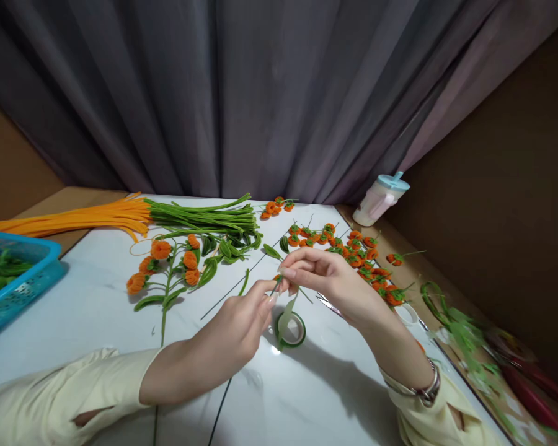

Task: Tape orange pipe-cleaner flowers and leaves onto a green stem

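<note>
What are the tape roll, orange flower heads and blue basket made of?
Tape roll: perhaps paper or thin film, matte; its loose strip looks pale and thin.
Orange flower heads: probably chenille, fuzzy; soft, ribbed petals.
Blue basket: likely moulded plastic, slight sheen; smooth rim, perforated wall.

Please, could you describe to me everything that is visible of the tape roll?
The tape roll is a ring with dark green rim and pale core. A matte, pale green strip, unwound, rises from it toward the fingertips of the left hand and right hand; which holds it is hidden. The roll's open side shows; contact with the white table is unclear.
</note>
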{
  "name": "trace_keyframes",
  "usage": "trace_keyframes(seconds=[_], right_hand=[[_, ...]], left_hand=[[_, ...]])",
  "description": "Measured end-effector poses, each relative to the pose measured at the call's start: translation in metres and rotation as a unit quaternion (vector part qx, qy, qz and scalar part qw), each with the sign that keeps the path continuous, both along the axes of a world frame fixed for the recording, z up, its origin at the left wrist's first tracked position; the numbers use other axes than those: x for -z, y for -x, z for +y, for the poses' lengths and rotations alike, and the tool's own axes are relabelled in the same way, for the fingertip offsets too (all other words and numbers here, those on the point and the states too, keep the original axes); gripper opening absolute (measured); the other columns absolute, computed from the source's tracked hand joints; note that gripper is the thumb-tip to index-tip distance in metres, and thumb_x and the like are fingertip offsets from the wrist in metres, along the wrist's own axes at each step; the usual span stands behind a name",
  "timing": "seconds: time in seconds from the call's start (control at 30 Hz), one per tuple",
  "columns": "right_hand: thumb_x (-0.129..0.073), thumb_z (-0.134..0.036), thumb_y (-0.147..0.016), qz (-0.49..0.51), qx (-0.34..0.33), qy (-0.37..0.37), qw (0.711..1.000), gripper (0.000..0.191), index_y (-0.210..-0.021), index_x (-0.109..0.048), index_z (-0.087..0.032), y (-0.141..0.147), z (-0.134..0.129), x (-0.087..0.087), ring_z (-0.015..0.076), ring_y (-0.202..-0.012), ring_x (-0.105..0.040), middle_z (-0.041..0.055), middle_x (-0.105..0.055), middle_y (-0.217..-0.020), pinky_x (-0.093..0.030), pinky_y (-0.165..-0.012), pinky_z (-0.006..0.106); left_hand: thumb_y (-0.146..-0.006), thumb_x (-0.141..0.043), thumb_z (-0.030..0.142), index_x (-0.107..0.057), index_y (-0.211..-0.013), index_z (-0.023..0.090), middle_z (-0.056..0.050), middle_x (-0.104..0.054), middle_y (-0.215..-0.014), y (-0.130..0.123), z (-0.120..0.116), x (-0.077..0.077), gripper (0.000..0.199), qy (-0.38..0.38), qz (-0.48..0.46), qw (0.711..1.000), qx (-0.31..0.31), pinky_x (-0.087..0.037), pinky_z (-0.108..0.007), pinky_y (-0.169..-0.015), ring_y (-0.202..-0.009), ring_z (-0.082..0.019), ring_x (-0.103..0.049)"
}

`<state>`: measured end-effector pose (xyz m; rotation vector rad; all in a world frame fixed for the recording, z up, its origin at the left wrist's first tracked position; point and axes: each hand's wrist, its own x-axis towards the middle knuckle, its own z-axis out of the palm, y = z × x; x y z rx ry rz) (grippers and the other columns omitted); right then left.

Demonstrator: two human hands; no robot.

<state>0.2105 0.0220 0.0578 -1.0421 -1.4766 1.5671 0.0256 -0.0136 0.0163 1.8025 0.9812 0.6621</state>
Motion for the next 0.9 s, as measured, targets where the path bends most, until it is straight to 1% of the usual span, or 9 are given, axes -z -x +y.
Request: trace_keyframes(seconds=[0.13, 0.23, 0.33, 0.4, 0.5, 0.63, 0.77, 0.83, 0.9], right_hand=[[-0.074, -0.033, -0.075, -0.009, 0.008, 0.006, 1.000, 0.021, -0.080, -0.062, -0.017, 0.000, 0.001, 0.001, 0.0132, -0.067, -0.059, 0.0002, -0.062, -0.068, -0.046, -0.066, 0.028], [-0.075, -0.038, -0.074, -0.025, 0.013, -0.005, 1.000, 0.025, -0.075, -0.061, -0.017, -0.001, 0.001, 0.000, 0.0129, -0.067, -0.057, -0.0002, -0.060, -0.069, -0.045, -0.067, 0.028], [-0.073, -0.040, -0.075, -0.025, 0.006, -0.014, 1.000, 0.025, -0.074, -0.062, -0.018, 0.000, 0.001, 0.000, 0.0128, -0.069, -0.056, -0.0003, -0.059, -0.071, -0.045, -0.069, 0.028], [-0.072, -0.042, -0.076, -0.026, 0.007, -0.017, 0.999, 0.026, -0.075, -0.062, -0.018, 0.000, 0.000, 0.001, 0.0131, -0.070, -0.056, -0.0002, -0.059, -0.071, -0.044, -0.070, 0.028], [-0.073, -0.044, -0.075, -0.029, 0.017, -0.016, 0.999, 0.028, -0.075, -0.062, -0.018, 0.002, 0.000, 0.002, 0.0137, -0.069, -0.056, -0.0002, -0.059, -0.070, -0.044, -0.070, 0.029], [-0.073, -0.044, -0.075, -0.024, 0.019, -0.014, 0.999, 0.028, -0.075, -0.063, -0.018, 0.002, 0.000, 0.003, 0.0137, -0.068, -0.055, 0.0001, -0.059, -0.069, -0.043, -0.068, 0.029], [-0.073, -0.043, -0.076, -0.018, 0.017, -0.016, 1.000, 0.026, -0.075, -0.063, -0.018, 0.002, 0.001, 0.003, 0.0137, -0.068, -0.054, 0.0003, -0.059, -0.069, -0.043, -0.067, 0.029], [-0.073, -0.042, -0.075, -0.019, 0.017, -0.017, 1.000, 0.027, -0.075, -0.063, -0.018, 0.002, 0.002, 0.004, 0.0135, -0.067, -0.055, 0.0003, -0.059, -0.068, -0.043, -0.067, 0.029], [-0.073, -0.042, -0.075, -0.020, 0.019, -0.018, 0.999, 0.027, -0.076, -0.063, -0.018, 0.002, 0.002, 0.005, 0.0132, -0.067, -0.055, 0.0000, -0.059, -0.068, -0.043, -0.067, 0.029]], left_hand=[[-0.098, -0.030, 0.027, -0.047, -0.120, 0.018, 0.009, -0.035, -0.057, 0.000, 0.001, -0.002, 0.029, -0.012, -0.003, 1.000, -0.004, -0.031, -0.020, -0.044, -0.042, -0.008, -0.032], [-0.098, -0.031, 0.029, -0.047, -0.121, 0.017, 0.008, -0.036, -0.058, -0.001, 0.000, -0.004, 0.030, -0.006, -0.001, 1.000, -0.014, -0.030, -0.019, -0.043, -0.043, -0.008, -0.032], [-0.099, -0.030, 0.033, -0.046, -0.124, 0.016, 0.006, -0.039, -0.059, 0.000, -0.001, 0.001, 0.035, -0.002, -0.005, 1.000, -0.015, -0.029, -0.019, -0.041, -0.043, -0.008, -0.032], [-0.099, -0.030, 0.033, -0.044, -0.129, 0.015, 0.005, -0.043, -0.061, 0.002, -0.002, 0.006, 0.038, -0.023, -0.005, 1.000, -0.014, -0.030, -0.019, -0.041, -0.043, -0.008, -0.036], [-0.099, -0.029, 0.029, -0.036, -0.138, 0.014, 0.002, -0.050, -0.065, 0.004, -0.003, 0.011, 0.042, -0.090, 0.011, 0.996, -0.014, -0.034, -0.019, -0.042, -0.045, -0.008, -0.043], [-0.097, -0.023, 0.015, -0.025, -0.146, 0.013, 0.003, -0.054, -0.064, 0.003, -0.002, 0.005, 0.048, -0.191, 0.057, 0.980, -0.010, -0.040, -0.018, -0.044, -0.044, -0.007, -0.045], [-0.093, -0.027, 0.010, -0.030, -0.143, 0.009, 0.001, -0.060, -0.067, 0.001, 0.000, -0.001, 0.050, -0.263, 0.076, 0.962, -0.010, -0.048, -0.019, -0.052, -0.052, -0.009, -0.053], [-0.093, -0.027, 0.009, -0.032, -0.142, 0.005, -0.002, -0.063, -0.071, 0.000, 0.000, 0.000, 0.049, -0.328, 0.086, 0.941, -0.018, -0.052, -0.021, -0.058, -0.058, -0.011, -0.058], [-0.094, -0.026, 0.008, -0.025, -0.143, 0.002, -0.003, -0.064, -0.070, 0.000, 0.000, 0.003, 0.049, -0.408, 0.106, 0.906, -0.032, -0.053, -0.022, -0.058, -0.057, -0.012, -0.059]])
